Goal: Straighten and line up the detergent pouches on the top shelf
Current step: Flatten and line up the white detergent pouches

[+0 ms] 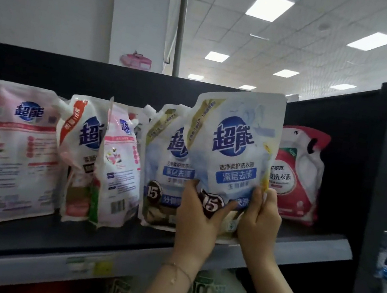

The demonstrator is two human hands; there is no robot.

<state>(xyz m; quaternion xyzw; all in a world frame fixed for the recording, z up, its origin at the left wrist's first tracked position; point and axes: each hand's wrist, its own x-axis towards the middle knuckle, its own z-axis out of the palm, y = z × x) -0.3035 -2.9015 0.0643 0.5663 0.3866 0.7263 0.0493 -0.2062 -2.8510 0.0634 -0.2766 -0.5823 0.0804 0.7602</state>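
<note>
The blue-and-white pouch point(233, 152), held before the top shelf point(47, 232), is gripped at its lower corners by the left hand point(197, 220) and right hand point(260, 222), judged the surest hold for something soft and liquid-heavy.

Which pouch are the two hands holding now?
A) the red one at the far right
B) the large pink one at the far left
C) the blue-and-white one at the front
C: the left hand and the right hand both grip the lower part of the blue-and-white pouch.
</note>
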